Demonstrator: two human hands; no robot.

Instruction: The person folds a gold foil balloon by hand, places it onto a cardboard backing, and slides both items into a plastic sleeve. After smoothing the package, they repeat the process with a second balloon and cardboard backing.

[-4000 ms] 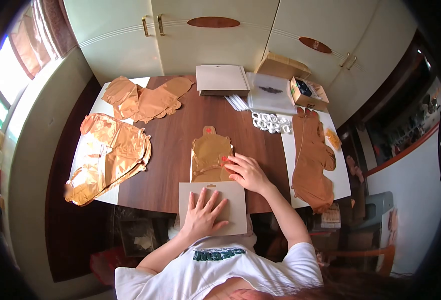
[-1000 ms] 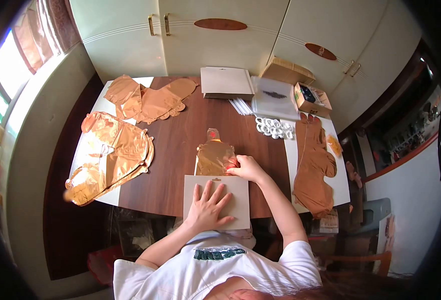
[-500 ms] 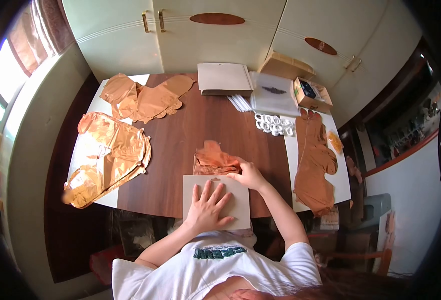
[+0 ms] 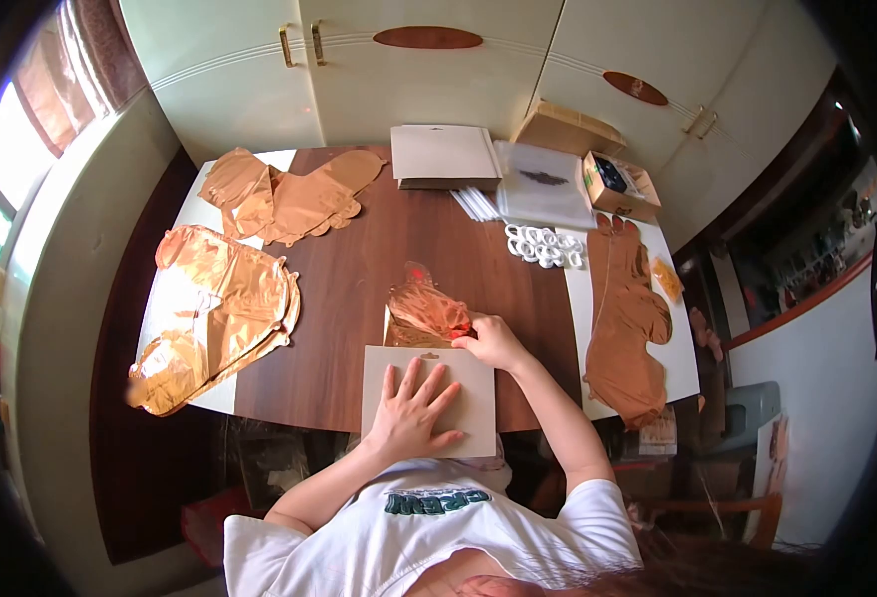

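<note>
My left hand (image 4: 412, 416) lies flat, fingers spread, on a white card (image 4: 472, 422) with a hang hole at its top edge. The card overhangs the table's front edge. Beyond it, a crumpled copper-coloured foil balloon (image 4: 425, 304) rises from the card's far edge, its lower part hidden under the card. My right hand (image 4: 492, 342) pinches the balloon's right side by the card's upper right corner.
Flat copper foil balloons lie at the far left (image 4: 324, 194), near left (image 4: 224, 313) and right (image 4: 625, 318). At the back are stacked white cards (image 4: 443, 157), clear plastic bags (image 4: 546, 189), white rings (image 4: 543, 246) and a small open box (image 4: 637, 199). A yellow packet (image 4: 666, 280) lies at right.
The foil balloon has shifted and creased differently, its top now further back and shinier. My right hand has moved slightly left and nearer me. My left hand stays flat on the card.
</note>
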